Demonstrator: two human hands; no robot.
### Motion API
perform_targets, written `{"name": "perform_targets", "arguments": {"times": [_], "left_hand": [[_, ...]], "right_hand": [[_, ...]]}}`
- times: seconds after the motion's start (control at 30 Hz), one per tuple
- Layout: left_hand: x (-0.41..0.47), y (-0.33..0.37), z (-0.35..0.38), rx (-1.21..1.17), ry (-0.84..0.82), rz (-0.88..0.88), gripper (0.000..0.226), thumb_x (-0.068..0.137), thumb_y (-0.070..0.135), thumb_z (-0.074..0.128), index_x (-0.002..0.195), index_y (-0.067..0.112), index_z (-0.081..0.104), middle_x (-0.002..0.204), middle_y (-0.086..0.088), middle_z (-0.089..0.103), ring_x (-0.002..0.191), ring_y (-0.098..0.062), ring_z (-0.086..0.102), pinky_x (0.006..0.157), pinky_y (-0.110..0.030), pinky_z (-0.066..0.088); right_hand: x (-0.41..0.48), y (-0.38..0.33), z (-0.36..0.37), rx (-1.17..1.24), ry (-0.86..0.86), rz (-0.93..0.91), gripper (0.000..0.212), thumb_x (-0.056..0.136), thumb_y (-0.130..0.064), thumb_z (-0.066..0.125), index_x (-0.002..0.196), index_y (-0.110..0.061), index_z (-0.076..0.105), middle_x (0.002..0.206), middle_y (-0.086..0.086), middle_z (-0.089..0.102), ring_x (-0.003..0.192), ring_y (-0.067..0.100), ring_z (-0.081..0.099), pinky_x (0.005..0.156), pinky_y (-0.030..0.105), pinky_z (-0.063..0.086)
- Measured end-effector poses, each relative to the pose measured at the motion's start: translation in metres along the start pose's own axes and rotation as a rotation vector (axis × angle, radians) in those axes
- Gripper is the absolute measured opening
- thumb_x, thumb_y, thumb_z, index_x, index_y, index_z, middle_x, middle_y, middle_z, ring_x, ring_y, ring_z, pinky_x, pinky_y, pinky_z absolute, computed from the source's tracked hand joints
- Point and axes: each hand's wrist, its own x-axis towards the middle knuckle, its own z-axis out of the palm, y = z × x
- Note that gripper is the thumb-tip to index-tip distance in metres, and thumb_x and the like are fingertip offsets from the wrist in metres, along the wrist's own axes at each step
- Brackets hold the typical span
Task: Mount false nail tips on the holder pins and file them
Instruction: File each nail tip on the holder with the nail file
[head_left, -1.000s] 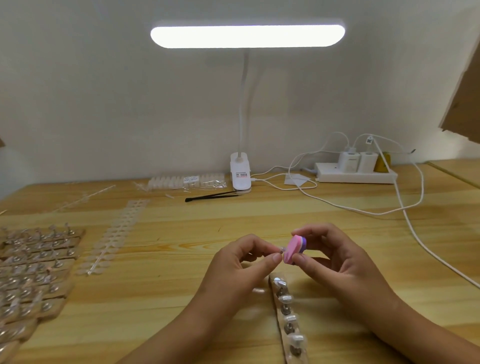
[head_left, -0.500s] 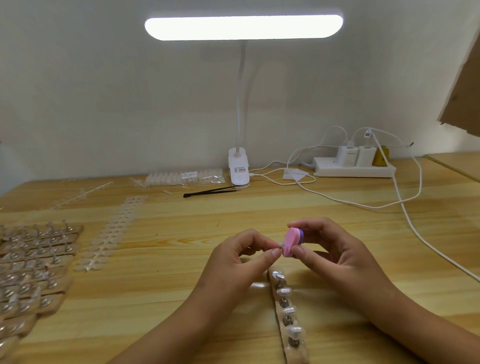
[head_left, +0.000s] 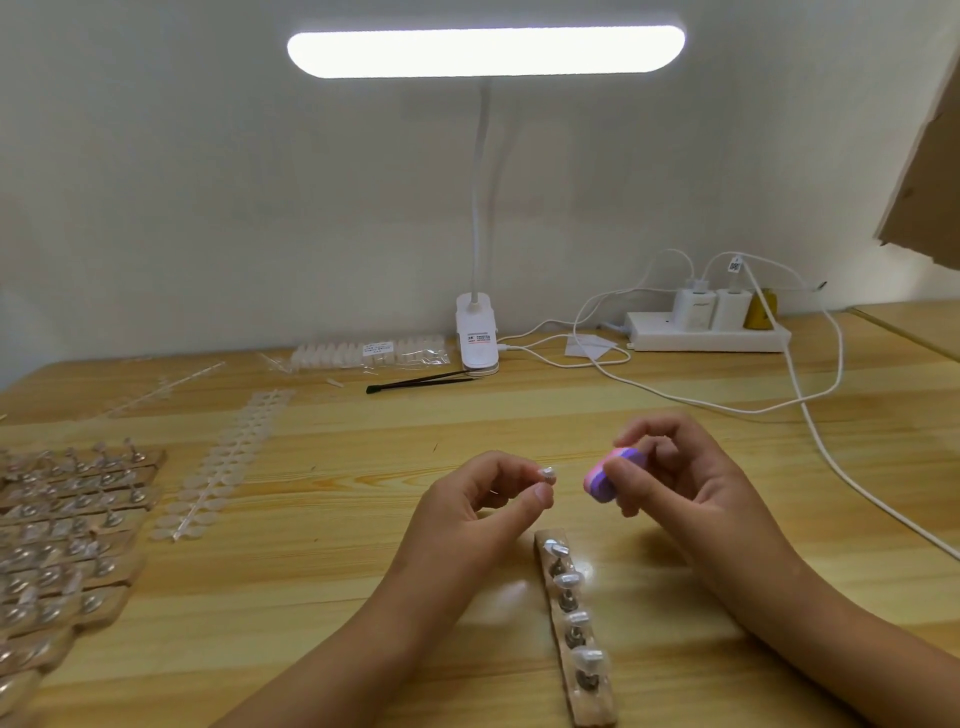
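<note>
What I see in the left hand (head_left: 483, 499): small clear false nail tip (head_left: 546, 474) pinched between thumb and forefinger.
Right hand (head_left: 675, 478): grips pink-and-purple oval file block (head_left: 603, 477), just beside that tip, not touching.
Brown holder strip with metal pins (head_left: 574, 618): on wooden bench (head_left: 363, 597), below both hands, carrying mounted tips (head_left: 569, 578).

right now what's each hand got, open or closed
Left hand: closed, pinching a small nail tip between thumb and forefinger.
Right hand: closed, holding the pink and purple file block, apart from the tip.
</note>
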Motion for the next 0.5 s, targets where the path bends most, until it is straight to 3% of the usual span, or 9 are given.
{"name": "perform_targets", "arguments": {"times": [0.1, 0.17, 0.3, 0.4, 0.5], "left_hand": [[0.0009, 0.0005, 0.0002, -0.040, 0.003, -0.013, 0.010, 0.084, 0.034, 0.071, 0.091, 0.041, 0.070, 0.091, 0.010, 0.075, 0.089, -0.003, 0.067, 0.076, -0.012, 0.048], [0.0014, -0.0006, 0.0007, -0.049, 0.002, -0.018, 0.011, 0.079, 0.039, 0.069, 0.090, 0.041, 0.070, 0.091, 0.010, 0.075, 0.091, -0.005, 0.068, 0.078, -0.016, 0.049], [0.0013, -0.0033, 0.0003, -0.031, 0.001, -0.019, 0.013, 0.078, 0.044, 0.069, 0.090, 0.041, 0.071, 0.092, 0.009, 0.073, 0.091, -0.005, 0.066, 0.075, -0.018, 0.053], [0.0017, -0.0039, -0.0003, -0.047, 0.010, -0.028, 0.011, 0.077, 0.043, 0.070, 0.088, 0.040, 0.071, 0.092, 0.008, 0.073, 0.090, -0.006, 0.066, 0.073, -0.014, 0.052], [0.0012, -0.0032, -0.0007, -0.050, 0.002, -0.029, 0.011, 0.077, 0.043, 0.070, 0.087, 0.039, 0.071, 0.087, 0.014, 0.070, 0.086, -0.002, 0.063, 0.071, -0.014, 0.050]], "right_hand": [[0.0043, 0.0035, -0.0048, 0.220, 0.030, 0.159, 0.024, 0.066, -0.036, 0.076, 0.078, -0.021, 0.061, 0.076, 0.001, 0.067, 0.070, 0.014, 0.063, 0.069, 0.027, 0.055], [0.0060, 0.0051, -0.0058, 0.303, 0.022, 0.236, 0.025, 0.065, -0.029, 0.074, 0.081, -0.019, 0.059, 0.079, 0.001, 0.070, 0.073, 0.014, 0.067, 0.069, 0.025, 0.055], [0.0031, 0.0058, -0.0007, 0.189, -0.026, 0.206, 0.027, 0.072, -0.029, 0.078, 0.093, -0.021, 0.063, 0.088, 0.005, 0.072, 0.079, 0.016, 0.069, 0.070, 0.027, 0.055], [-0.0012, 0.0063, 0.0005, 0.032, -0.072, 0.161, 0.018, 0.074, -0.033, 0.075, 0.089, -0.030, 0.065, 0.088, -0.008, 0.071, 0.075, 0.007, 0.066, 0.065, 0.022, 0.054], [-0.0023, 0.0073, 0.0004, -0.013, -0.099, 0.145, 0.017, 0.080, -0.018, 0.072, 0.090, -0.031, 0.067, 0.097, -0.007, 0.072, 0.085, 0.007, 0.070, 0.070, 0.029, 0.057]]}}
